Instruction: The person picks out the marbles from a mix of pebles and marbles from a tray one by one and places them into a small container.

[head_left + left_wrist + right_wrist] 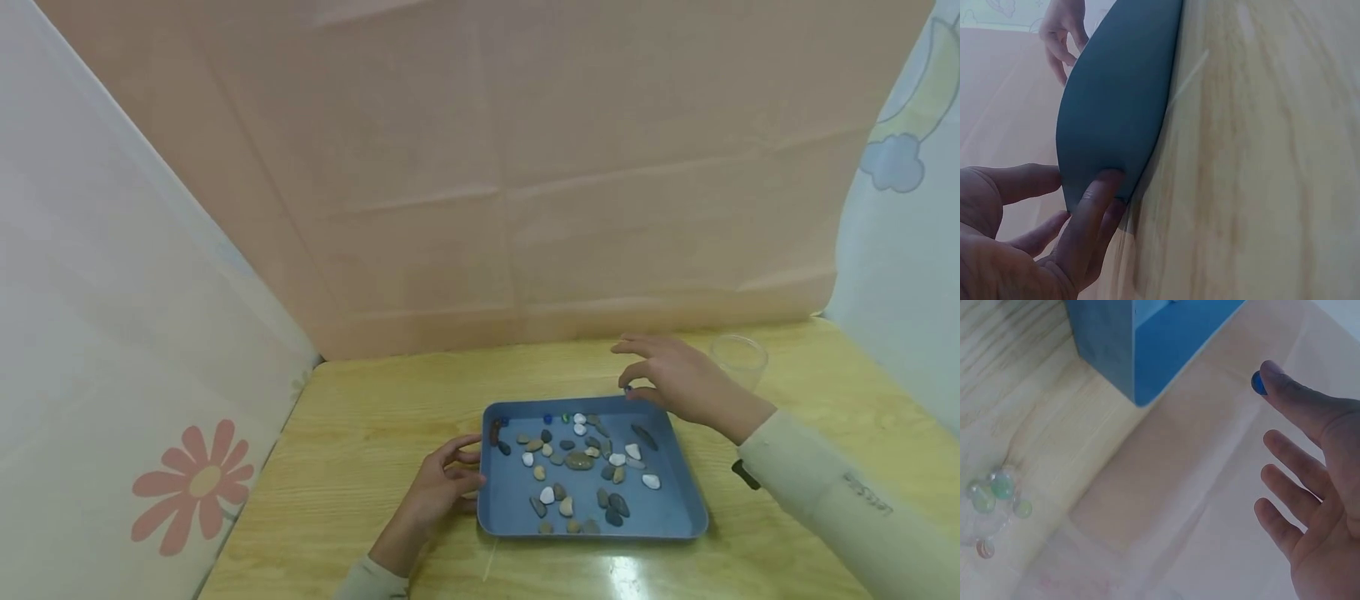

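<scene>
On a wood-grain table (360, 467) sits a blue tray (510, 500). Across the right sleeve (832, 483), small dark lettering (870, 493) is too blurred to read surely. The hands are apart: the left hand (438, 483) touches the tray's left side; the right hand (686, 379) pinches a blue marble (628, 390) near its far rim. The right wrist partly hides a clear cup (741, 357). Stones (579, 461) dot the tray.
</scene>
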`<action>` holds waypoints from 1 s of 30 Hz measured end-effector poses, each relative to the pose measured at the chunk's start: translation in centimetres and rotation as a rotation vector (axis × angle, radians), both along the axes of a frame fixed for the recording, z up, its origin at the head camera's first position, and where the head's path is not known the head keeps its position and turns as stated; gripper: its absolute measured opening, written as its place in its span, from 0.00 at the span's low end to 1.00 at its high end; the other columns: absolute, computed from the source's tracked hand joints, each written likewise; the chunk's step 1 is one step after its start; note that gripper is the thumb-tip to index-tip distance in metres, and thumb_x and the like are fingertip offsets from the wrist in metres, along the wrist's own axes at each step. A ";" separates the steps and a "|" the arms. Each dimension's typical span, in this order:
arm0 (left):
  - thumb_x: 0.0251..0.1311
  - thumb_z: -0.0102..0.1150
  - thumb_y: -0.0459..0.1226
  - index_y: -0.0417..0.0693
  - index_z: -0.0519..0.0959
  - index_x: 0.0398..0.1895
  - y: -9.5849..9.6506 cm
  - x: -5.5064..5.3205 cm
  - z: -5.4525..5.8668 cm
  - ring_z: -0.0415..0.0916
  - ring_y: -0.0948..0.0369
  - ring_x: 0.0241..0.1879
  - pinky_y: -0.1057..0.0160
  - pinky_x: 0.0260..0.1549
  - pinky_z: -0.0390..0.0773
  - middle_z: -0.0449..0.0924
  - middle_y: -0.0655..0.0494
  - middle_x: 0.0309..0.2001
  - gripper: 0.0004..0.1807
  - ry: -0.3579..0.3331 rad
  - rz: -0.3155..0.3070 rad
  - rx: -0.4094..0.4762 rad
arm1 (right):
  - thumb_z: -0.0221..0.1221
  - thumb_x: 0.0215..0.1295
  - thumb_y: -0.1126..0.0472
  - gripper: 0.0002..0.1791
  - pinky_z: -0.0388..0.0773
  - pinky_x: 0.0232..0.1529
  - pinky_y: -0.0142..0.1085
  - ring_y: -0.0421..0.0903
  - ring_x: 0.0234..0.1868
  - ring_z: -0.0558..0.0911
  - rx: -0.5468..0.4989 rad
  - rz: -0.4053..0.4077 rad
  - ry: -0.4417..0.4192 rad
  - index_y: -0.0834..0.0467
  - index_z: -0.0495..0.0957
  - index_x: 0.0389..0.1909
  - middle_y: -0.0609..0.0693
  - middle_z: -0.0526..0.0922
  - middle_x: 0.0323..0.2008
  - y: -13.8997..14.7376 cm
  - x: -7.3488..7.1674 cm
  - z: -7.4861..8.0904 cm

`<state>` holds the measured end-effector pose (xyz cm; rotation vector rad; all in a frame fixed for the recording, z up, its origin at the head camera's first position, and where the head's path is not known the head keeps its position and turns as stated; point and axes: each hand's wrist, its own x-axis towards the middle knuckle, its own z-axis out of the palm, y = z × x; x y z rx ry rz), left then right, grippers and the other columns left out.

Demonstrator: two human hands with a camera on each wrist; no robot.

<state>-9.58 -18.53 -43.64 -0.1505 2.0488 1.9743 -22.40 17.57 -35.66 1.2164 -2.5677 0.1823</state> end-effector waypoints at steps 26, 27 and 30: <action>0.59 0.63 0.26 0.46 0.66 0.71 -0.6 0.2 0.3 0.80 0.55 0.48 0.53 0.40 0.87 0.68 0.36 0.62 0.36 0.016 0.003 -0.030 | 0.75 0.49 0.57 0.09 0.81 0.51 0.54 0.64 0.63 0.76 -0.090 -0.100 0.025 0.48 0.88 0.33 0.61 0.80 0.59 2.7 -0.3 1.1; 0.59 0.62 0.26 0.46 0.66 0.71 -0.6 0.1 0.3 0.79 0.56 0.48 0.54 0.40 0.87 0.68 0.36 0.62 0.35 0.016 0.003 -0.029 | 0.75 0.49 0.56 0.09 0.81 0.51 0.54 0.64 0.63 0.76 -0.082 -0.115 0.017 0.47 0.88 0.33 0.61 0.80 0.59 2.8 -0.4 1.2; 0.59 0.63 0.26 0.46 0.66 0.71 -0.5 0.0 0.2 0.79 0.56 0.48 0.54 0.39 0.87 0.68 0.36 0.61 0.35 0.014 0.003 -0.035 | 0.75 0.50 0.57 0.10 0.76 0.58 0.58 0.66 0.65 0.73 -0.078 -0.131 -0.021 0.48 0.88 0.35 0.62 0.79 0.61 3.1 -0.4 1.6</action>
